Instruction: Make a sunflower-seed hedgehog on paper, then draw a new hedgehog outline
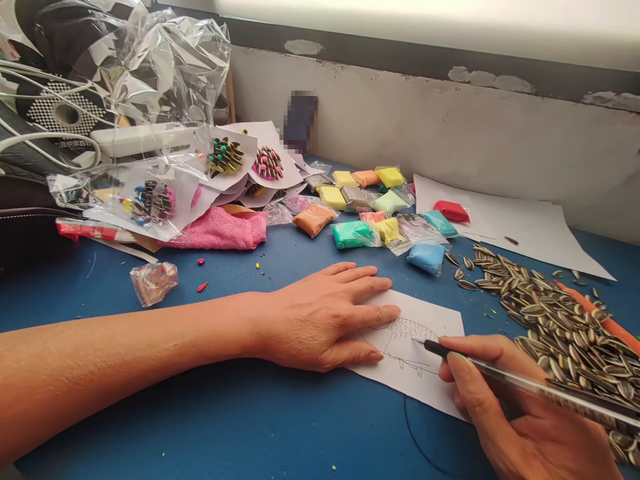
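Note:
A small white sheet of paper (440, 390) lies on the blue table, bearing a line drawing of a rounded animal body with rows of scallop marks and small feet. Across its left part my left hand (325, 317) rests flat with fingers spread, covering some of the drawing. My right hand (520, 393) pinches a pen (500, 373) with a clear barrel and black grip. The pen's tip meets the paper, or hovers just over it, among the scallop marks. Striped sunflower seeds (545, 307) lie heaped beyond and beside my right hand.
Wrapped clay packets (355, 233) in several colours lie beyond my left hand. A pink cloth (220, 228), seed-covered clay pieces (225, 155) on paper and clear plastic wrap (170, 53) crowd the back left. An orange stick-like tool (620, 330) lies by the seeds; white paper (530, 227) lies behind.

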Available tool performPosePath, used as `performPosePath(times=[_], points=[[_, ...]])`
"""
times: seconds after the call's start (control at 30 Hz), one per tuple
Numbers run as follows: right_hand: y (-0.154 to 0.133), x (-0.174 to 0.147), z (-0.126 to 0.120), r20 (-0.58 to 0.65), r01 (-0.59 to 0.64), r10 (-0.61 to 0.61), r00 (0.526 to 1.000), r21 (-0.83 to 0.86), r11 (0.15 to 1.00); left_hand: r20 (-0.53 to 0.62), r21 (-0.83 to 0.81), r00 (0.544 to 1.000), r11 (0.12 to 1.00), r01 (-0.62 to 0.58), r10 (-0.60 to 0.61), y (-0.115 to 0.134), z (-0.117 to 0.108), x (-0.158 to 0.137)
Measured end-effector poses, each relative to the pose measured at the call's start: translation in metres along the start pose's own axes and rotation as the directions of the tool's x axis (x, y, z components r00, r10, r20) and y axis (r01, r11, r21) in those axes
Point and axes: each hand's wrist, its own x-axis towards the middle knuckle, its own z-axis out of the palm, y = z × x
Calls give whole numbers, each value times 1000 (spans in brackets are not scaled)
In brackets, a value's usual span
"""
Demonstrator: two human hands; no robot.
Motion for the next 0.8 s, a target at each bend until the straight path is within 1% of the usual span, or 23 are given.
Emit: performPosePath(times=[0.23,0.3,0.4,0.6,0.8], points=[[-2,-1,-4,1,2,-2,1000,0,1000,7,2,1000,1000,4,-4,1,0,-1],[-1,-1,-6,-39,8,-9,999,-37,999,7,7,1000,1000,3,-3,1,0,-1],[0,-1,-8,-68,19,-23,997,-60,998,7,7,1000,1000,2,-2,0,0,0],[0,3,-4,-36,-11,10,999,-23,1000,4,20,1000,1000,3,-3,0,0,0],[1,1,-2,-37,-13,12,999,-20,1000,-4,32,1000,999,-5,5,0,1,0]])
